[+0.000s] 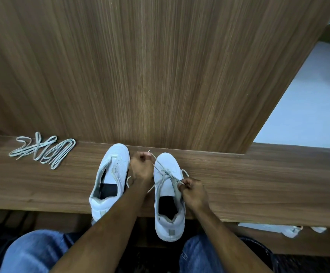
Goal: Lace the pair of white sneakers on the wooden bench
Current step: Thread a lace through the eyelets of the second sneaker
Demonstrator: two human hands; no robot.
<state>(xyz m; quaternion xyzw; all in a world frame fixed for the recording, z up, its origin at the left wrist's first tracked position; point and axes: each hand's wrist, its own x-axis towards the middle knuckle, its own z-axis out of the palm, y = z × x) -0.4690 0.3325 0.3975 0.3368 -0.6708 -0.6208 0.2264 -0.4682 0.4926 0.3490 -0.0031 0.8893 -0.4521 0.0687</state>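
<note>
At lower centre, the left hand point(141, 168) and right hand point(192, 191) each pinch an end of the lace point(165, 174) threading the right-hand sneaker point(168, 196) (lowest eyelets, seemingly), so crossing upward comes next.

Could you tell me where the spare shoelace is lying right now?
In the head view the spare shoelace lies bunched on the wooden bench, far left, apart from the unlaced left sneaker.

Head view — looking steeply down, close over the bench point(258, 184).
</note>
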